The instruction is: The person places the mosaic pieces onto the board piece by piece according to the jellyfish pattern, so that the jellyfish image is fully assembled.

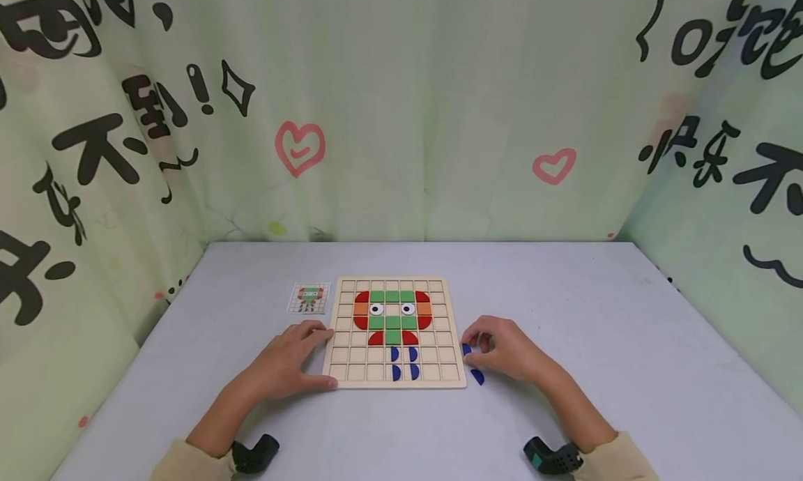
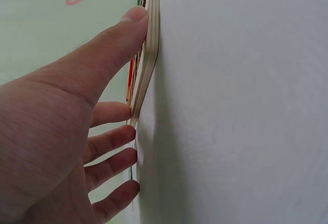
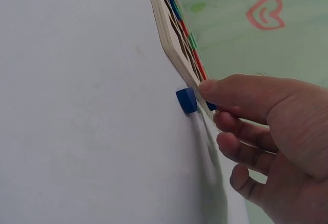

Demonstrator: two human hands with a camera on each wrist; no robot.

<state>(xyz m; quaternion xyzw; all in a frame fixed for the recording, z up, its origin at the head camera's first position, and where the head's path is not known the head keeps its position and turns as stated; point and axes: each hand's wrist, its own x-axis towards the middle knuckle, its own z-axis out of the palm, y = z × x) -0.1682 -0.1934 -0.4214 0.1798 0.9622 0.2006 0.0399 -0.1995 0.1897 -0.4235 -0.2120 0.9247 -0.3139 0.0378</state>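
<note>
A wooden grid board (image 1: 351, 364) lies on the table, bearing green squares (image 1: 392, 322), red rounded pieces (image 1: 361, 323), orange squares, two eye pieces (image 1: 407, 309) and several blue half-circles (image 1: 414, 372). At its left edge, my left hand (image 1: 290, 361) touches the rim with thumb (image 2: 134, 21) and fingertips, fingers spread and gently bent. Just past the right edge, my right hand (image 1: 511, 348) pinches a blue half-circle piece (image 1: 466, 349) between thumb and finger. Another blue half-circle (image 1: 478, 376) lies on the table below that hand; the right wrist view shows this loose piece (image 3: 187, 100) too.
Left of the board's top corner lies a small pattern card (image 1: 309, 298) with a printed figure on a grid. The white table (image 1: 539, 272) is bounded by a pale green curtain (image 1: 426, 118) behind and at both sides. Each wrist wears a black device (image 1: 254, 454).
</note>
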